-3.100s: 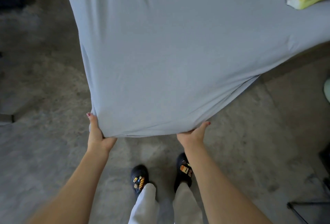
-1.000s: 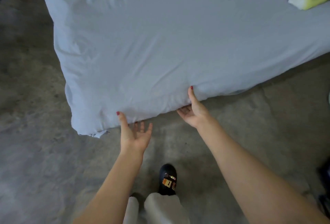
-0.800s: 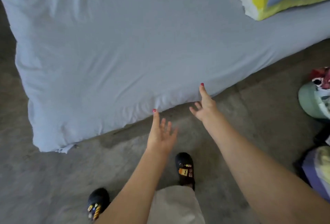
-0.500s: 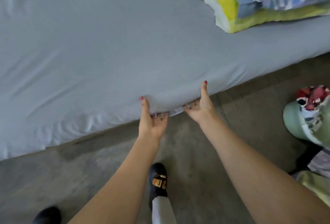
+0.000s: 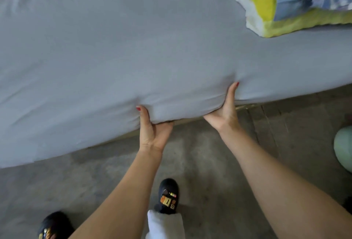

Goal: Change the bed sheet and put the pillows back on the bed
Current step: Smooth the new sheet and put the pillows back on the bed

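Head view looks down on a pale blue-grey bed sheet (image 5: pixel 152 54) stretched over the mattress, which fills the far and left parts of the scene. Both hands grasp its near edge: the left hand (image 5: pixel 153 130) and the right hand (image 5: pixel 224 111) each have the thumb lying up on the side while the fingers curl underneath (fingertips hidden). A yellow, white and blue striped pillow (image 5: pixel 297 0) lies on the sheet at far right. Black clogs (image 5: pixel 168 197) stand on the grey floor (image 5: pixel 209 162).

Mottled grey concrete floor (image 5: pixel 209 162) under soft dim light, a pale green object (image 5: pixel 343 151) at right.
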